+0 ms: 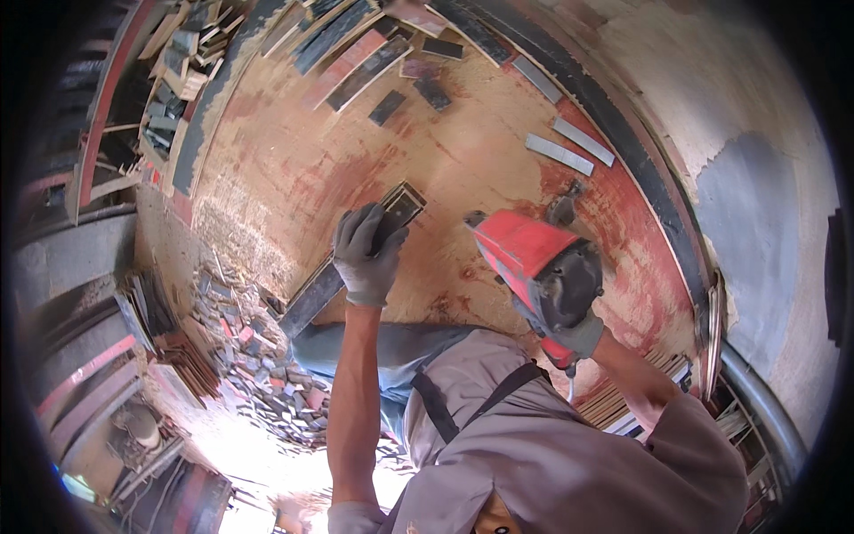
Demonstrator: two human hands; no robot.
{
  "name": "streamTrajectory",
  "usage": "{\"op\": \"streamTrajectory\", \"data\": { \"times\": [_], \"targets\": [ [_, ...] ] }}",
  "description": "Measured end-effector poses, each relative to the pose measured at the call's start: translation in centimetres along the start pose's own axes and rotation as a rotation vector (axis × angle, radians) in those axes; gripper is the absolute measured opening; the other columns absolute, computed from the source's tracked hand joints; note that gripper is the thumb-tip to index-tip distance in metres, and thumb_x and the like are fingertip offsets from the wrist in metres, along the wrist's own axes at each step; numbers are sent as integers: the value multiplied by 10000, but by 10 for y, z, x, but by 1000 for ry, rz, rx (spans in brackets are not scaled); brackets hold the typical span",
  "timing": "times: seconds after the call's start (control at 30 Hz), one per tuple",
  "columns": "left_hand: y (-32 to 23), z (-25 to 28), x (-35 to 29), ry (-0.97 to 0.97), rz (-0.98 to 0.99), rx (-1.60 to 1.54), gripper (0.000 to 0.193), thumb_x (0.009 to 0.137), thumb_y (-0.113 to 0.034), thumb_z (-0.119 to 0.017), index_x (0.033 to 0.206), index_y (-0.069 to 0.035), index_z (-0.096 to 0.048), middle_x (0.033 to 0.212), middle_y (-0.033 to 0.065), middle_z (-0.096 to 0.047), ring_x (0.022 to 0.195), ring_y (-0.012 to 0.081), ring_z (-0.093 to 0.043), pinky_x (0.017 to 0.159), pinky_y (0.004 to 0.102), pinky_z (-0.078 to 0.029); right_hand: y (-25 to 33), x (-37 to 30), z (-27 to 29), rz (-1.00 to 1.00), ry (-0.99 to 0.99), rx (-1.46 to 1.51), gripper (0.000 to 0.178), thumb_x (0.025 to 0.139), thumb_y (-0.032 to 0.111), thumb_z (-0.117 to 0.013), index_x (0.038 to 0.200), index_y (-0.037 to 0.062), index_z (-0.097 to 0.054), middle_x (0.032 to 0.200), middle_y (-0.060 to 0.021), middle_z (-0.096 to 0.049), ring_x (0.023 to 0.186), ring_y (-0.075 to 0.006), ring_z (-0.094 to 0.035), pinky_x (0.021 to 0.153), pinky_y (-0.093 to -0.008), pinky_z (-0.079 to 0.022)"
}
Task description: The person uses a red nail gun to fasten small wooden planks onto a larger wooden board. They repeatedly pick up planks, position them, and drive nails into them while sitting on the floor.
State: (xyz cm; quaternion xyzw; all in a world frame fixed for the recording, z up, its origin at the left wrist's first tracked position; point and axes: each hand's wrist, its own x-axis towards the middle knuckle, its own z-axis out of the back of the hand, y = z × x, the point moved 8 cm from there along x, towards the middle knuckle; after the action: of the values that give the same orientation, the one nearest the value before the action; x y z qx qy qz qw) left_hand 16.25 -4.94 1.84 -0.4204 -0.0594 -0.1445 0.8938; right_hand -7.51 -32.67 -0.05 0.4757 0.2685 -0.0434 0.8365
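My left hand (369, 249), in a grey glove, curls its fingers over the upper end of a dark narrow wooden strip (311, 298). The strip runs slantwise down to the left across the worktable. At its upper end a short box-like end of stacked wood (405, 206) shows pale layered edges. To the right, my right hand (574, 336), also gloved, grips a red and black nail gun (531, 249) by its handle. The gun's body lies above the table, apart from the strip. A short hose fitting hangs below its handle. My fingers are partly hidden behind the tool.
The tan, red-stained worktable (302, 178) has a dark raised edge. Several dark boards (365, 76) and small blocks (387, 108) lie at its far side. Two pale grey strips (560, 153) rest at the right. Many offcuts (285, 396) cover the floor at left.
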Motion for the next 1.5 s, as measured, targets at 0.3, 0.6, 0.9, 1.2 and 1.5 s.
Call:
{"op": "streamTrajectory", "data": {
  "times": [0.3,0.6,0.9,1.2,1.5],
  "targets": [
    [-1,7,1,-30,-4,-19,488,681,-170,-916,1127,-47,-761,1153,129,-746,1038,363,-687,917,454,-551,69,49,24,-39,342,27,556,1110,364,-439,1607,116,-398,1673,-88,-378,1562,-236,-318,1288,-380,-248],
    [7,8,-3,-36,73,-41,488,675,-171,-909,1128,-61,-765,1170,116,-745,1070,350,-679,939,454,-550,91,76,32,-224,342,127,538,1111,310,-491,1602,107,-405,1656,-87,-399,1514,-219,-394,1266,-371,-303],
    [7,10,-3,-51,72,-42,492,688,-183,-913,1145,-76,-765,1168,119,-744,1094,349,-680,952,447,-546,59,71,34,-425,294,388,613,1080,321,-539,1617,83,-366,1658,-111,-394,1514,-231,-400,1266,-365,-304],
    [12,11,-5,11,54,-26,631,681,-198,-916,1259,-78,-695,1251,138,-701,1176,382,-629,1038,480,-500,94,92,44,-149,274,44,662,1065,363,-547,1627,78,-344,1666,-115,-385,1530,-256,-381,1276,-372,-290],
    [14,11,-6,86,134,-33,1015,640,-235,-951,1528,-74,-488,1400,181,-605,1311,421,-550,1123,505,-453,66,65,28,608,87,-1637,708,1051,425,-554,1626,75,-334,1619,-117,-451,1493,-289,-437,1246,-394,-354]
  ]
}}
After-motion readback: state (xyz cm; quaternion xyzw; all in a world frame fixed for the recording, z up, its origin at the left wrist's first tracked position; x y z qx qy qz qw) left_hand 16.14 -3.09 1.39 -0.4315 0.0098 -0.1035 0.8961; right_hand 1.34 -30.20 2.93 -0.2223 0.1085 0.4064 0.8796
